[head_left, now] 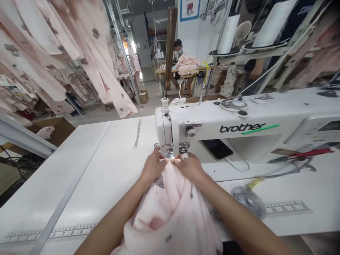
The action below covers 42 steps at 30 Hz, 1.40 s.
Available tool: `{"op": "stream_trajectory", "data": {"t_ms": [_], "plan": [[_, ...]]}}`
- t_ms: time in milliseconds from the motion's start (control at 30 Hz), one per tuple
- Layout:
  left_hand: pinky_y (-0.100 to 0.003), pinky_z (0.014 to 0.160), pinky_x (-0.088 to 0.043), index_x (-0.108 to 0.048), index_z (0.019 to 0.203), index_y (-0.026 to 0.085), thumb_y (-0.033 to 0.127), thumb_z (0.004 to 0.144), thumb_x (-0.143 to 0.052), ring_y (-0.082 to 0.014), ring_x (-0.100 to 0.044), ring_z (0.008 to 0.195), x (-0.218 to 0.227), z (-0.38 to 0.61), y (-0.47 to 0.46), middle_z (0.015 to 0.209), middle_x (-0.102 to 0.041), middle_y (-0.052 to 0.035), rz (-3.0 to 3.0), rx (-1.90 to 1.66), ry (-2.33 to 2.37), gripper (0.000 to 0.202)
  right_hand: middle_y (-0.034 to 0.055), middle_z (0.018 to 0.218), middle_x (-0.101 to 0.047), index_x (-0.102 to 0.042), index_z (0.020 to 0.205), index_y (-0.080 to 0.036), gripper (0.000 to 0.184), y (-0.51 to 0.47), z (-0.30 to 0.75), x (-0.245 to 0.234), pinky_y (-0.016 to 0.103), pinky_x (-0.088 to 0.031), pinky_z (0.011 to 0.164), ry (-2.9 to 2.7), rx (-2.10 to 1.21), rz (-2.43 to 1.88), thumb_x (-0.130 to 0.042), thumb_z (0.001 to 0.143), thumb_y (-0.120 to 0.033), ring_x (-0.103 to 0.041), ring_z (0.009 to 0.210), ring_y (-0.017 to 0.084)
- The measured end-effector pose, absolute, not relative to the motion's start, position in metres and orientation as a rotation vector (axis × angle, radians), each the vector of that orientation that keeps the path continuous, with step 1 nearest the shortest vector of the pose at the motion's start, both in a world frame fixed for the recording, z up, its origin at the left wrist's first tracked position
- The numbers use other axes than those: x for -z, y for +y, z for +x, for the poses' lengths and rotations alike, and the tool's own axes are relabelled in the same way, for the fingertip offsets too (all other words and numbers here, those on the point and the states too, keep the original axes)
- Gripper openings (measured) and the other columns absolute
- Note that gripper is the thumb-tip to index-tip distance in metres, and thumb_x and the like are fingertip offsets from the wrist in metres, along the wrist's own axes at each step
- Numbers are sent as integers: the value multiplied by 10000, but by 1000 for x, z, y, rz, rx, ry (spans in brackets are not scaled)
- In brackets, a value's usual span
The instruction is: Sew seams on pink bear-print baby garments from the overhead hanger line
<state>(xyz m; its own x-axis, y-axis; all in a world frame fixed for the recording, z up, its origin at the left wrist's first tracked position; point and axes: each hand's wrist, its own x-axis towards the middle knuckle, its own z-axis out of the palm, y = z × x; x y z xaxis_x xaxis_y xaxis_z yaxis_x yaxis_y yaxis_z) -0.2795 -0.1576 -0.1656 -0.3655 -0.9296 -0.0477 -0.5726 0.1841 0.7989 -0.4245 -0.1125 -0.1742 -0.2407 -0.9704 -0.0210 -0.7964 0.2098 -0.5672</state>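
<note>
Lockstitch sewing machine [228,117] on table [66,177], smartphone [216,148] under its arm, garments [61,60] hanging upper left, co-worker [178,53] at far bench [164,71] behind.

This place is a clothes sewing workshop: in front stands a long white Brother sewing machine [212,124], and many pale pink printed garments [53,46] hang at upper left.

White sewing tabletop [66,177]: one Brother sewing machine [239,120], mid-table; black smartphone [216,148] beneath its arm; white cable [239,164] beside phone; clear plastic disc [249,202] near right front edge; printed ruler strip [288,207] along front edge.
</note>
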Motion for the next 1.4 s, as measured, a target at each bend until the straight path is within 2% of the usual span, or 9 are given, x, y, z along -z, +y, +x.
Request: {"op": "stream_trajectory", "data": {"t_ms": [200, 433, 633, 800, 1000, 1133, 1400], "plan": [[-260, 710, -416, -511, 1000, 189, 148, 740, -502, -176, -597, 828, 164, -285, -159, 925, -658, -25, 1425, 979, -2047, 264, 27, 770, -648, -614, 749, -189, 140, -111, -426, 172, 240, -355, 583, 2134, 643, -1656, -541, 807, -294, -580, 710, 173], [-274, 667, -404, -501, 1004, 183, 164, 761, -476, -189, -582, 801, 163, -284, -158, 971, -642, -51, 1449, 974, -2074, 245, 25, 708, -644, -606, 711, -189, 137, -110, -425, 171, 234, -321, 536, 2165, 689, -1679, -534, 801, -264, -563, 641, 157], [-267, 651, -405, -503, 925, 175, 180, 778, -495, -184, -580, 766, 166, -282, -163, 897, -645, -56, 1451, 940, -2109, 147, 21, 702, -653, -587, 654, -184, 140, -111, -424, 174, 223, -320, 526, 2185, 724, -1712, -533, 781, -212, -572, 635, 147], [-269, 675, -417, -508, 1021, 192, 149, 768, -503, -185, -589, 803, 168, -283, -166, 933, -651, -42, 1414, 974, -2101, 257, 22, 727, -660, -580, 657, -180, 133, -112, -425, 176, 219, -338, 544, 2204, 732, -1703, -544, 780, -215, -584, 658, 149], [-268, 664, -415, -535, 988, 186, 152, 764, -511, -184, -587, 780, 170, -283, -169, 911, -654, -43, 1400, 926, -2142, 228, 27, 727, -657, -577, 653, -180, 170, -112, -425, 175, 226, -336, 546, 2212, 706, -1697, -547, 796, -267, -580, 663, 158], [-261, 661, -415, -535, 1000, 193, 140, 766, -507, -179, -589, 781, 170, -284, -169, 896, -656, -36, 1398, 870, -2174, 241, 33, 722, -653, -579, 655, -175, 137, -114, -425, 175, 230, -325, 532, 2228, 685, -1702, -549, 777, -232, -566, 637, 154], [-258, 690, -425, -538, 1003, 187, 121, 762, -501, -183, -600, 798, 168, -287, -169, 885, -657, -38, 1418, 797, -2165, 252, 50, 756, -657, -609, 737, -166, 157, -118, -424, 181, 243, -321, 552, 2293, 659, -1724, -510, 809, -265, -571, 667, 168]]}}
